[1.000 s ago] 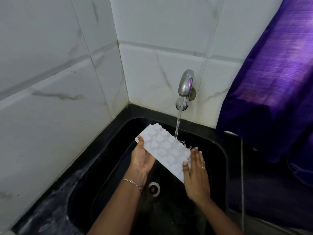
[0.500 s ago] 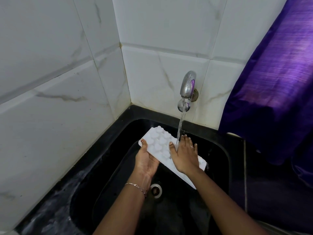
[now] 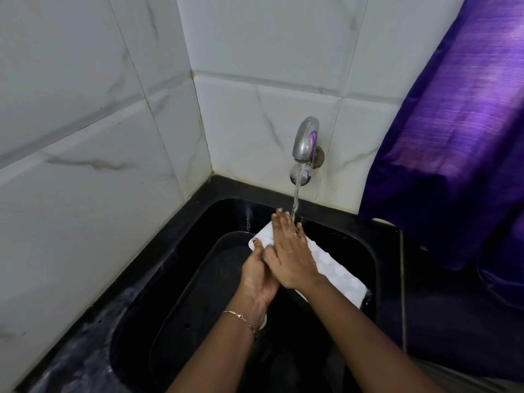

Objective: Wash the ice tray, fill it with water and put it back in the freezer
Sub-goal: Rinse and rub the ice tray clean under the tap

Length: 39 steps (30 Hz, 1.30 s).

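A white ice tray [image 3: 334,268] is held tilted over the black sink [image 3: 198,279], its bumpy underside facing up. My left hand [image 3: 258,276] grips its left edge from below, thumb over the rim. Flat on top of the tray lies my right hand [image 3: 292,251], fingers spread and stretched toward the far end, hiding much of the tray. A metal tap [image 3: 304,143] on the back wall runs a thin stream of water that lands by my right fingertips.
White marble-look tiles close the left and back sides. A purple cloth [image 3: 453,137] hangs at the right over the dark counter [image 3: 453,321]. The sink drain is hidden under my left wrist.
My right hand slid from the tray's near right end up along its top to the far end, under the water stream. The left hand kept its grip.
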{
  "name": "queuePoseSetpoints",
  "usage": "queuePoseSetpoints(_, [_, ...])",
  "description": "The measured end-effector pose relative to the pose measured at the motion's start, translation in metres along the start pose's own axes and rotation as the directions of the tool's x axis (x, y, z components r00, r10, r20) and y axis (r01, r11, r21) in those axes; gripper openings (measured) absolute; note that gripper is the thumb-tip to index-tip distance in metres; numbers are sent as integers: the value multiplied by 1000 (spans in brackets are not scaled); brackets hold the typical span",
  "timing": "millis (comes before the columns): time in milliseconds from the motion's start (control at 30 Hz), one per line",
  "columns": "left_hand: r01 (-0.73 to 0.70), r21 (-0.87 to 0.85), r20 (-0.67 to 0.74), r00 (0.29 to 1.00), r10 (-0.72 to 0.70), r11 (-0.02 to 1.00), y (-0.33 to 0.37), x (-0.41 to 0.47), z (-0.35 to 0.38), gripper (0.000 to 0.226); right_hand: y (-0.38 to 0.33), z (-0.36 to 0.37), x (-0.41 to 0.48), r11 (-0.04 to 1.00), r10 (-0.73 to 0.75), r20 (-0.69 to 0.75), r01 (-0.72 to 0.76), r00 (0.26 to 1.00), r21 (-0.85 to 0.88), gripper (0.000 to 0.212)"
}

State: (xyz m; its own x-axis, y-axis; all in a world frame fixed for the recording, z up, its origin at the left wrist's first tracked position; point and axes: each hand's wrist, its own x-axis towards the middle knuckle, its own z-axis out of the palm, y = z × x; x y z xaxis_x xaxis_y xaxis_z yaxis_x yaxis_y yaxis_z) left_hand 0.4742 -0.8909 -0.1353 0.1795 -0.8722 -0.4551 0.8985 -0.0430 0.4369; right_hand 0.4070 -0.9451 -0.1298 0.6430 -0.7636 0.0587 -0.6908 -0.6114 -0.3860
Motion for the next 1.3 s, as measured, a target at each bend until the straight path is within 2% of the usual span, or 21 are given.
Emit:
queuePoseSetpoints(100, [-14, -25, 16, 1000, 14, 1000, 10, 3, 3, 58, -5, -2, -8, 985, -171, -13, 170, 985, -8, 76])
queuePoseSetpoints(200, [-23, 32, -63, 998, 25, 999, 24, 5, 3, 59, -4, 2, -27, 957, -283, -45, 280, 958, -73, 67])
queuePoseSetpoints(267, [-35, 45, -118, 992, 40, 998, 33, 7, -1, 62, 4, 5, -43, 938, -336, -64, 327, 940, -116, 61])
queuePoseSetpoints(400, [-149, -47, -148, 979, 141, 988, 46, 10, -11, 56, 30, 10, -70, 894, -404, -18, 391, 914, -220, 59])
queuePoseSetpoints(500, [-196, -28, -199, 962, 186, 980, 54, 7, -16, 52, 53, 9, -85, 889, -440, -68, 424, 895, -173, 50])
queuePoseSetpoints(567, [-226, 70, -203, 950, 236, 972, 61, 3, -19, 50, 67, 5, -91, 913, -407, -175, 400, 896, -75, 39])
queuePoseSetpoints(633, [-243, 270, -155, 944, 291, 932, 65, 0, -17, 47, 75, -4, -87, 948, -304, -274, 317, 912, 3, 27])
queuePoseSetpoints(700, [-243, 480, -108, 937, 331, 843, 62, -4, -9, 42, 75, -19, -69, 986, -149, -317, 163, 937, 20, 27])
queuePoseSetpoints(767, [-233, 607, -89, 930, 357, 759, 57, -6, -4, 37, 73, -35, -40, 989, 65, -353, -12, 934, 150, 24])
queuePoseSetpoints(833, [-225, 663, -89, 924, 373, 714, 51, -8, -3, 33, 68, -54, -5, 884, 321, -301, -170, 898, 436, 22])
queuePoseSetpoints(900, [-211, 699, -84, 925, 371, 683, 46, -10, -3, 31, 63, -73, 29, 614, 496, -82, -282, 864, 737, 30])
queuePoseSetpoints(967, [-193, 713, -79, 933, 351, 674, 40, -11, -5, 28, 59, -88, 56, 306, 515, 161, -356, 842, 883, 41])
queuePoseSetpoints(1033, [-171, 704, -86, 943, 321, 690, 37, -14, -7, 25, 58, -96, 76, 132, 476, 295, -399, 829, 907, 49])
queuePoseSetpoints(1133, [-168, 697, -71, 951, 301, 697, 33, -16, -9, 26, 59, -96, 93, 38, 409, 365, -416, 836, 909, 43])
queuePoseSetpoints(1300, [-150, 640, -88, 960, 265, 754, 31, -20, -10, 25, 53, -95, 102, -81, 435, 338, -338, 834, 938, 27])
